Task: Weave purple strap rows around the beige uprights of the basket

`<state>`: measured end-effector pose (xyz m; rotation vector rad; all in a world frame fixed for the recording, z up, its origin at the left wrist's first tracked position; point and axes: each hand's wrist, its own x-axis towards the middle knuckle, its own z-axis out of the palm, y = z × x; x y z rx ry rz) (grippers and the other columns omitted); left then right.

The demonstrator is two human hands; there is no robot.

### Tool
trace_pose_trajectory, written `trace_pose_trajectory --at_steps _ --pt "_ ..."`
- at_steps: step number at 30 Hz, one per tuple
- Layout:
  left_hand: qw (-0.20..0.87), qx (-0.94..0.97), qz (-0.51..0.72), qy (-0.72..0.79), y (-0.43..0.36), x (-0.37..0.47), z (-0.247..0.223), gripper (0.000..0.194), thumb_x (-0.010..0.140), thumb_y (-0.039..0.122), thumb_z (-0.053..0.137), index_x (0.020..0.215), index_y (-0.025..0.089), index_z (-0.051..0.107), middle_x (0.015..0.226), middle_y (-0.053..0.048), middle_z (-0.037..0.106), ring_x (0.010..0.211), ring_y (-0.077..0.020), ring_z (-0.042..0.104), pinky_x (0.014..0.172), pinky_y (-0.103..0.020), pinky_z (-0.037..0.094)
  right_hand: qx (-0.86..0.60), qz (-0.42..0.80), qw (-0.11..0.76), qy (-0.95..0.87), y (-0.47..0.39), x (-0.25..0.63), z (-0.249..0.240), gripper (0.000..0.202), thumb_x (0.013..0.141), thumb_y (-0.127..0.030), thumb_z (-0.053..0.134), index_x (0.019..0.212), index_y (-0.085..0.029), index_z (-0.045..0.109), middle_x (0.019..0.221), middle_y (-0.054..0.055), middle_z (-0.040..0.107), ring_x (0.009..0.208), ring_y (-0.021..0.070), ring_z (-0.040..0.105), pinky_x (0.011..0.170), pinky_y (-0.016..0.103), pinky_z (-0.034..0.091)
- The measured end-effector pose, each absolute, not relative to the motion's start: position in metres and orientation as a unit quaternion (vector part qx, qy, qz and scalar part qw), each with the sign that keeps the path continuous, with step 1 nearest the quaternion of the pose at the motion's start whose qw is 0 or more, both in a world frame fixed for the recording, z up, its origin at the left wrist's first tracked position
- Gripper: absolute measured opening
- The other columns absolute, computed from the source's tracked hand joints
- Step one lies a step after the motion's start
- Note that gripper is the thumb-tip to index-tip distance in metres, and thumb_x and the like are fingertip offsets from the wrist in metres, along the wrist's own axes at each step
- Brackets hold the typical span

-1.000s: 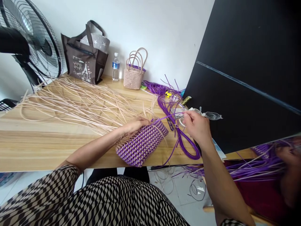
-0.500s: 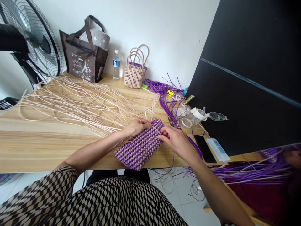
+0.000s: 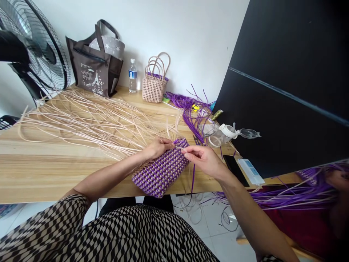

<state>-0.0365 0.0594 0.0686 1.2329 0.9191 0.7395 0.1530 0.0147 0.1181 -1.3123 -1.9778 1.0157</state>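
Crowded wooden table (image 3: 40,178) around one purple-and-beige woven piece (image 3: 162,174)

One black panel (image 3: 283,83) blocks off the table's right side; one fan (image 3: 46,43) stands at the far left. Pale strands (image 3: 87,116), too many to count, sprawl over the left half. One dark tote bag (image 3: 87,74) stands at the back. The woven piece lies near the front edge, between two hands: the left hand (image 3: 158,148) grips its upper edge, fingers closed, hiding part of it. One handled basket (image 3: 152,89) and one bottle (image 3: 132,78) stand by the wall. One clear cup (image 3: 219,137) and one phone (image 3: 235,171) lie beyond the right hand (image 3: 204,158), whose thumb and forefinger pinch one pale strip (image 3: 178,147).
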Motion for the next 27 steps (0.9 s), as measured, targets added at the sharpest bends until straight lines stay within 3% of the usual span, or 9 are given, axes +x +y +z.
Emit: trace_pose_trajectory --at_steps 3,6,8,17,20,23,27 --pt "0.641 0.564 0.339 0.397 0.059 -0.037 0.069 0.024 0.069 0.035 0.06 0.064 0.013 0.062 0.054 0.002 0.053 0.05 -0.0082 0.041 0.05 -0.022 0.03 -0.45 0.419 0.365 -0.699 0.026 0.146 0.112 0.025 0.072 -0.039 0.067 0.079 -0.016 0.066 0.107 0.009 0.064 0.07 0.0102 0.06 0.062 0.025 0.048" --pt "0.632 0.573 0.344 0.393 0.059 -0.036 0.069 0.025 0.07 0.036 0.059 0.062 0.013 0.061 0.053 0.003 0.05 0.05 -0.0079 0.039 0.05 -0.022 0.028 -0.47 0.453 0.391 -0.649 0.037 0.14 0.101 0.028 0.068 -0.041 0.07 0.074 -0.015 0.06 0.085 0.006 0.068 0.05 0.0063 0.051 0.05 0.022 0.042" --pt "0.63 0.577 0.345 0.387 0.058 -0.035 0.069 0.026 0.07 0.037 0.058 0.06 0.013 0.059 0.053 0.003 0.049 0.05 -0.0078 0.037 0.05 -0.022 0.027 -0.508 0.431 0.403 -0.627 0.041 0.138 0.095 0.028 0.067 -0.039 0.071 0.074 -0.016 0.056 0.067 0.002 0.065 0.049 0.0076 0.051 0.05 0.021 0.04" --pt "0.53 0.683 0.366 0.344 0.053 -0.035 0.064 0.033 0.079 0.039 0.049 0.065 0.012 0.061 0.057 0.002 0.047 0.056 -0.0092 0.038 0.054 -0.022 0.03 -0.562 0.364 0.329 -0.666 0.049 0.134 0.101 0.031 0.064 -0.033 0.07 0.085 -0.019 0.052 0.062 -0.002 0.063 0.049 0.012 0.058 0.047 0.022 0.043" --pt "0.532 0.683 0.365 0.343 0.054 -0.035 0.063 0.032 0.08 0.039 0.049 0.066 0.012 0.061 0.057 0.002 0.046 0.055 -0.0089 0.038 0.054 -0.022 0.03 -0.563 0.31 0.349 -0.682 0.054 0.131 0.1 0.035 0.065 -0.035 0.07 0.092 -0.018 0.056 0.073 0.001 0.066 0.051 0.0126 0.06 0.048 0.024 0.046" --pt "0.532 0.683 0.367 0.34 0.054 -0.035 0.064 0.03 0.08 0.037 0.049 0.065 0.013 0.059 0.057 0.003 0.046 0.056 -0.0089 0.039 0.055 -0.021 0.03 -0.557 0.277 0.325 -0.713 0.058 0.129 0.101 0.024 0.069 -0.035 0.065 0.086 -0.017 0.062 0.076 0.004 0.066 0.05 0.012 0.059 0.048 0.025 0.045" --pt "0.53 0.681 0.359 0.354 0.051 -0.033 0.067 0.033 0.079 0.038 0.049 0.056 0.014 0.049 0.052 0.004 0.037 0.052 -0.0077 0.032 0.051 -0.022 0.025 -0.547 0.268 0.291 -0.738 0.064 0.124 0.111 0.009 0.069 -0.022 0.062 0.076 -0.017 0.062 0.066 0.001 0.064 0.056 0.0111 0.057 0.05 0.021 0.042"
